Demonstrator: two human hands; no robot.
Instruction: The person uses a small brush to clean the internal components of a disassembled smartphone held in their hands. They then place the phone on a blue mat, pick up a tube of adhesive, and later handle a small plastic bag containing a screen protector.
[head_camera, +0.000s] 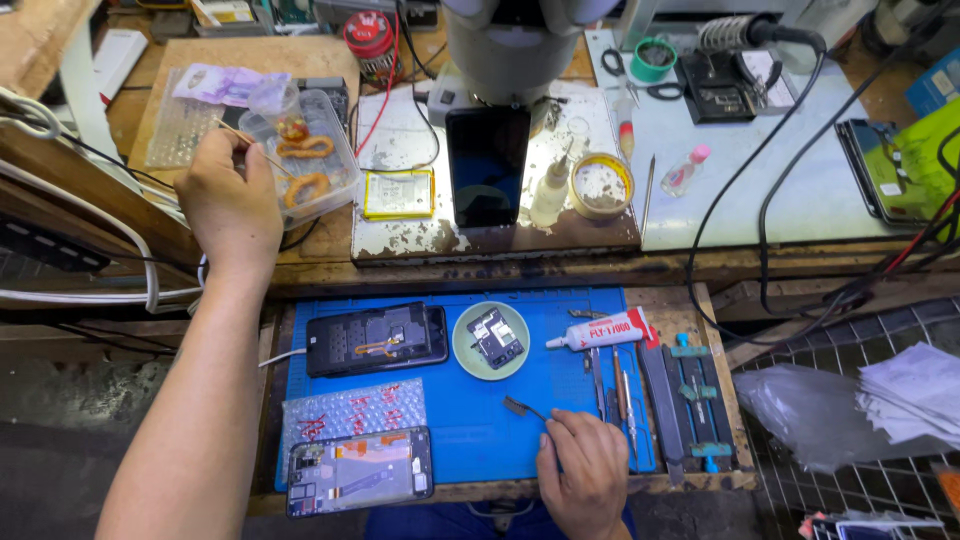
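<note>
My left hand (228, 205) reaches up to a clear plastic box (305, 150) holding orange flex strips, and pinches a thin stick over it. My right hand (583, 470) rests at the near edge of a blue work mat (470, 410) and grips tweezers whose tips hold a small dark part (516, 406). On the mat lie an opened phone (375, 338) with a cable, a second opened phone (360, 470) in front of it, and a green dish (491, 340) with a small dark module.
A white glue tube (600, 331), hand tools and a blue clamp (700, 400) lie right on the mat. Above, on a worn plate, stand a dark phone (487, 165), a battery (398, 193), a tape roll (601, 185), a microscope base, a soldering stand and cables.
</note>
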